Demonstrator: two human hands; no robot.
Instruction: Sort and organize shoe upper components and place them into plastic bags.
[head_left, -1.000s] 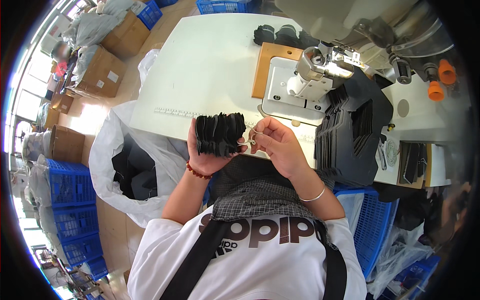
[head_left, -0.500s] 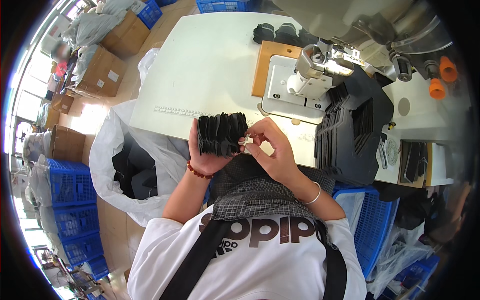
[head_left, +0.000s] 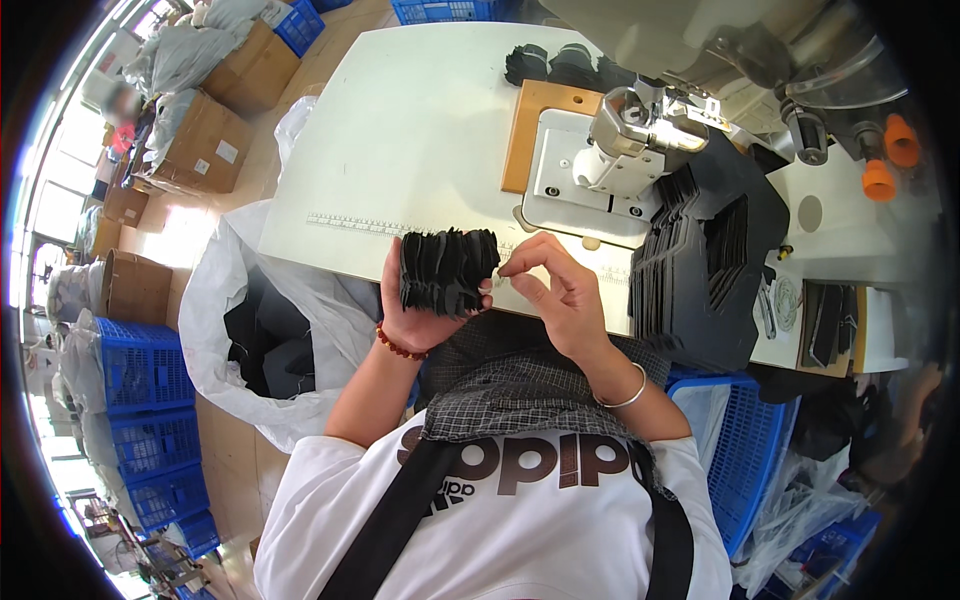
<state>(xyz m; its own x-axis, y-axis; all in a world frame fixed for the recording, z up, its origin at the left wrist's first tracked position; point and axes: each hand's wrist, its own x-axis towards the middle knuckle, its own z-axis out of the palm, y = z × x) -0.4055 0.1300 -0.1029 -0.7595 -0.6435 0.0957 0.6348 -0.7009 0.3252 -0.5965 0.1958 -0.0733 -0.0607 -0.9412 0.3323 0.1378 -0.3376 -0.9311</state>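
Observation:
A thick bundle of thin black pieces (head_left: pixel 448 270), perhaps cut fabric, rests in my left hand (head_left: pixel 408 325). The fingers wrap round it, and their tips show at its lower right edge. It is held above the near edge of the white table (head_left: pixel 380 130). Just right of the bundle is my right hand (head_left: pixel 570 310), index finger stretched toward the bundle's side and thumb apart from it. Nothing shows between those two fingers, while the others are partly curled.
A sewing machine (head_left: pixel 620 160) stands beyond my right hand. Stacked dark panels (head_left: pixel 690 280) lie to the right; several black bundles (head_left: pixel 573 66) sit at the far edge. A white bag (head_left: pixel 215 320) with dark pieces stands left, near blue crates (head_left: pixel 155 440) and cardboard boxes (head_left: pixel 205 145).
My right thumb and index finger have parted and drawn slightly right, away from the bundle. The bundle in my left hand has shifted slightly right.

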